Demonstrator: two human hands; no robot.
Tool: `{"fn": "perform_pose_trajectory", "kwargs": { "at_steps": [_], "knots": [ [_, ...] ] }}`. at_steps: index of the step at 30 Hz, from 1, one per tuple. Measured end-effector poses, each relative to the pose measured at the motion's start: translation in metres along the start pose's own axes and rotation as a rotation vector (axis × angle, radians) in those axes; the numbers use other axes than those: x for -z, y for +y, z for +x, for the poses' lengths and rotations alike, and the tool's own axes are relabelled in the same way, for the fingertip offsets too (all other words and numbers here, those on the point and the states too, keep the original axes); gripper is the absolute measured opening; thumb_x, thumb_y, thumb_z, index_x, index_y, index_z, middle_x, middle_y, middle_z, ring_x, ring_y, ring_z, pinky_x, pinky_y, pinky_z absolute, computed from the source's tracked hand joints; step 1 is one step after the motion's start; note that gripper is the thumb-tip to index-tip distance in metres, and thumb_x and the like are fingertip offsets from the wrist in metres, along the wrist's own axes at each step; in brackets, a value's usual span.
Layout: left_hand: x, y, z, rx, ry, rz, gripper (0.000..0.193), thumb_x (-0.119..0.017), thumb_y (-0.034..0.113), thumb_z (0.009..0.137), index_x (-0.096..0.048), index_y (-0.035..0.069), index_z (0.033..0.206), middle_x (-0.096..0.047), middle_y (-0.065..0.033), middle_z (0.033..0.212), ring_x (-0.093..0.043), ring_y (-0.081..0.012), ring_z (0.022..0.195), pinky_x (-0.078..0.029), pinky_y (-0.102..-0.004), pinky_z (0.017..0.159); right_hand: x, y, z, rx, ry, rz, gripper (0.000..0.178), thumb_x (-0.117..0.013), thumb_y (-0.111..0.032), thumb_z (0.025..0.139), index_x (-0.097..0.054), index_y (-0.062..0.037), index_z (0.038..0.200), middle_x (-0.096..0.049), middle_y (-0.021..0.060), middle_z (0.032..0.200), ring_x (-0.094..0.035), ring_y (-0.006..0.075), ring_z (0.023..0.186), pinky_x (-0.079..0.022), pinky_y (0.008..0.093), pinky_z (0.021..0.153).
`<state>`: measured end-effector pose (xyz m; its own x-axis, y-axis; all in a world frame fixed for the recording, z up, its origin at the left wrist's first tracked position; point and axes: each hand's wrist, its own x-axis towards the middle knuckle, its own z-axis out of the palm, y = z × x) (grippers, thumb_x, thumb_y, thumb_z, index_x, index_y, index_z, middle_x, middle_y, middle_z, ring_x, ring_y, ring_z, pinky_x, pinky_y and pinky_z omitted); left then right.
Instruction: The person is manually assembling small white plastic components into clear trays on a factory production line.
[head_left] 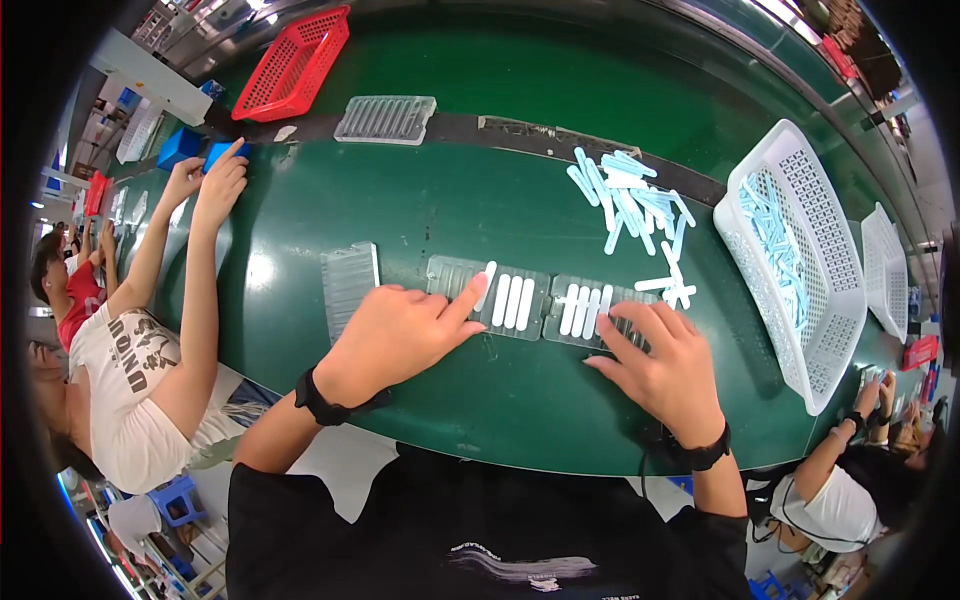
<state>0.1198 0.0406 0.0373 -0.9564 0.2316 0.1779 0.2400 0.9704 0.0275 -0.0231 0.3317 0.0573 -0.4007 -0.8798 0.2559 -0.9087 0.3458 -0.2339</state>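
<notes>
Sticks [513, 303] in side-by-side trays [450, 273]

On your left, a red basket [292, 65] is resting beyond the counter's [285, 320] far edge, blue boxes [179, 149] are sitting near that edge, and a blue stool [178, 499] is standing off the near edge.

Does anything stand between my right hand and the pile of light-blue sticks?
A few loose white sticks lie on the green tabletop between the right hand and the pile; nothing taller shows there.

A factory: long green worktable [285, 320], plastic baskets [828, 262], co-workers [135, 395] alongside.
</notes>
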Motion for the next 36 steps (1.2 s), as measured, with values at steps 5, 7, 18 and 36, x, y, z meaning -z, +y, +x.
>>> {"fn": "perform_pose_trajectory", "kwargs": {
  "at_steps": [5, 7, 18, 36],
  "knots": [
    [0.008, 0.004, 0.003, -0.073, 0.005, 0.127, 0.058, -0.078, 0.042, 0.090, -0.068, 0.009, 0.137, -0.046, 0.0025, 0.060, -0.051, -0.0137, 0.053, -0.042, -0.0300, 0.052, -0.005, 0.005, -0.006, 0.086, 0.011, -0.039, 0.031, -0.084, -0.018, 0.077, -0.075, -0.0085, 0.105, -0.061, 0.0011, 0.104, -0.062, 0.0194, 0.089, -0.054, 0.0353, 0.070],
    [0.003, 0.003, 0.001, -0.113, -0.023, 0.089, 0.062, -0.077, 0.043, 0.090, -0.066, 0.008, 0.139, -0.047, 0.0021, 0.060, -0.051, -0.0140, 0.053, -0.042, -0.0289, 0.053, -0.006, 0.007, -0.006, 0.094, 0.007, -0.020, 0.027, -0.083, -0.016, 0.078, -0.075, -0.0086, 0.103, -0.061, 0.0004, 0.100, -0.061, 0.0184, 0.086, -0.053, 0.0345, 0.068],
    [0.012, 0.039, 0.007, 0.106, -0.250, -0.057, 0.049, -0.072, 0.018, 0.094, -0.060, -0.003, 0.137, -0.054, -0.0036, 0.055, -0.056, -0.0228, 0.046, -0.043, -0.0356, 0.045, -0.015, 0.009, -0.007, 0.157, 0.096, -0.031, 0.010, -0.079, -0.008, 0.079, -0.073, -0.0085, 0.087, -0.060, -0.0004, 0.089, -0.061, 0.0162, 0.080, -0.052, 0.0314, 0.069],
    [-0.028, -0.011, 0.173, 0.227, -0.090, -0.312, 0.012, -0.069, 0.021, 0.096, -0.068, 0.013, 0.104, -0.069, -0.0133, 0.086, -0.068, -0.0364, 0.087, -0.052, -0.0492, 0.078, -0.016, 0.076, 0.033, -0.499, 0.256, 0.276, 0.014, -0.078, -0.017, 0.088, -0.070, -0.0059, 0.088, -0.070, 0.0069, 0.084, -0.067, 0.0237, 0.065, -0.052, 0.0372, 0.060]
  ]
}}
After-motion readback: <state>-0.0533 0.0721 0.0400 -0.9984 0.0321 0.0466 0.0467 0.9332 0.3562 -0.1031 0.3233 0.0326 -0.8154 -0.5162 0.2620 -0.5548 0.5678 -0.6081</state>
